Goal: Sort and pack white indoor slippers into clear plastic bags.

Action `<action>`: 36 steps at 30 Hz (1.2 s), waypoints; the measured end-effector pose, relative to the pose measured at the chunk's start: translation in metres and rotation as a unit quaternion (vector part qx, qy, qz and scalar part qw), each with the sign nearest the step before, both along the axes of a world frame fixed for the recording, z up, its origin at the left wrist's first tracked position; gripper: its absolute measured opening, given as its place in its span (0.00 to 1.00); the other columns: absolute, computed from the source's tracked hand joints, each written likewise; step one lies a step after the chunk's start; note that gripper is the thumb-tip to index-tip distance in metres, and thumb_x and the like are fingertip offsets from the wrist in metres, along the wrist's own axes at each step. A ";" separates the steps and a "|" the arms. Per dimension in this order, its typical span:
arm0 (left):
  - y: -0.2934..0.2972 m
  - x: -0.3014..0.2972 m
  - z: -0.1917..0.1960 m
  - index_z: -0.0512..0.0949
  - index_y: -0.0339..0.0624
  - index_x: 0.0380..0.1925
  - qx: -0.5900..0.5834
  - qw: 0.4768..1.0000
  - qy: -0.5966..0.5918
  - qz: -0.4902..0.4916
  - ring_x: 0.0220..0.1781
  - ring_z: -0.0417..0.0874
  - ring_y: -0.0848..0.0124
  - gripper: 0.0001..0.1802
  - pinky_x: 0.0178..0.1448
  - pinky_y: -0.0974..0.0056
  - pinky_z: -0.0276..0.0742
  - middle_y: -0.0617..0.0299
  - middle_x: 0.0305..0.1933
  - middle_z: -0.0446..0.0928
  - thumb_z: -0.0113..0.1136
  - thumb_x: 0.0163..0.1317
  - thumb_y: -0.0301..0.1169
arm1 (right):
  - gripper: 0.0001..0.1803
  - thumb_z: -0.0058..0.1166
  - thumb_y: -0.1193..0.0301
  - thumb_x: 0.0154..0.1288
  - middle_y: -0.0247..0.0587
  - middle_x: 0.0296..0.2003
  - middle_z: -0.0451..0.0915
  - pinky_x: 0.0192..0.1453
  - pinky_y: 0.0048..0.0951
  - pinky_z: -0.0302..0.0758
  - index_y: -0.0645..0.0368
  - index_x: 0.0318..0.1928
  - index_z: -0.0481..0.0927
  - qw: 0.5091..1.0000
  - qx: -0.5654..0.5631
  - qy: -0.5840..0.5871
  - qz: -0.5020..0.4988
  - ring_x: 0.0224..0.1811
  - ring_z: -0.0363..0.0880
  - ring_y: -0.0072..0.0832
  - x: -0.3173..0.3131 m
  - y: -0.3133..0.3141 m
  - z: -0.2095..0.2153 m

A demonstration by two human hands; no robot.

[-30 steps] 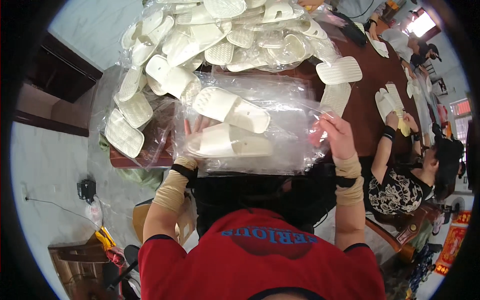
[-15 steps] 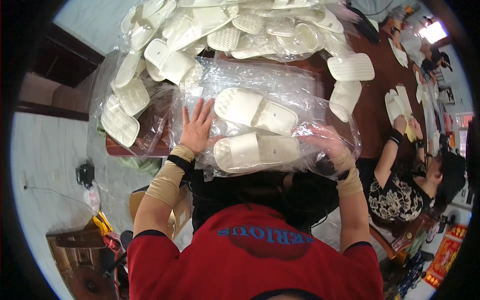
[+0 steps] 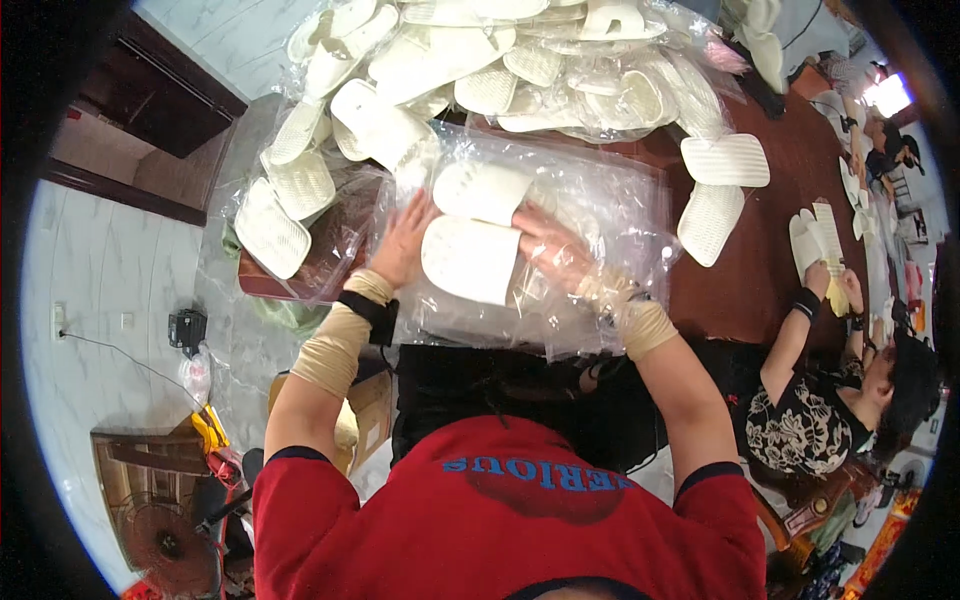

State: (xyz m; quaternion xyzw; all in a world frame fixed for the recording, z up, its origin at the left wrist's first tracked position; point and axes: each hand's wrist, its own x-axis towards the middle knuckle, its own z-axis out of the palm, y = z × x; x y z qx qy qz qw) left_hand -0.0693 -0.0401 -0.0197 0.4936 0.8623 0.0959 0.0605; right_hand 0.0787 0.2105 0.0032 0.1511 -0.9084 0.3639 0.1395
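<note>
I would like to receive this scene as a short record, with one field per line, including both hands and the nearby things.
Left hand: the left hand is spread beside the toe ends, on clear plastic
Right hand: the right hand has its fingertips near the strap edges; grip unclear
Between hands: two white slippers, side by side
Underneath: clear plastic bags
Surface: reddish-brown table
Far side: heap of white slippers in clear plastic
Right side: another person, in a floral top, handling footwear

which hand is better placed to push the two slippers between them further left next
Probably the right: the right hand is at the right side of the two slippers, while the left hand lies spread at their left, better placed for steadying.
</note>
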 end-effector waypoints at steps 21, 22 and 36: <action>-0.012 0.017 0.035 0.58 0.54 0.70 0.129 0.988 -0.004 0.081 0.77 0.48 0.62 0.30 0.75 0.42 0.41 0.63 0.75 0.52 0.44 0.70 0.48 | 0.08 0.47 0.69 0.60 0.38 0.52 0.71 0.73 0.47 0.54 0.59 0.33 0.78 0.990 0.097 0.073 0.077 0.60 0.68 0.36 -0.048 -0.009 -0.029; -0.021 0.019 0.019 0.57 0.57 0.70 0.090 0.991 -0.015 0.098 0.78 0.46 0.62 0.30 0.74 0.38 0.38 0.67 0.76 0.51 0.42 0.70 0.50 | 0.07 0.48 0.70 0.60 0.40 0.50 0.71 0.73 0.45 0.56 0.59 0.33 0.77 0.984 0.149 0.034 0.095 0.60 0.67 0.36 -0.050 -0.011 -0.020; -0.015 0.022 -0.010 0.57 0.59 0.70 0.028 0.987 0.098 0.125 0.77 0.48 0.65 0.31 0.74 0.38 0.39 0.74 0.75 0.53 0.47 0.67 0.47 | 0.19 0.51 0.69 0.63 0.40 0.64 0.68 0.69 0.38 0.65 0.53 0.56 0.77 0.987 -0.048 -0.147 -0.047 0.63 0.68 0.42 0.068 0.139 -0.061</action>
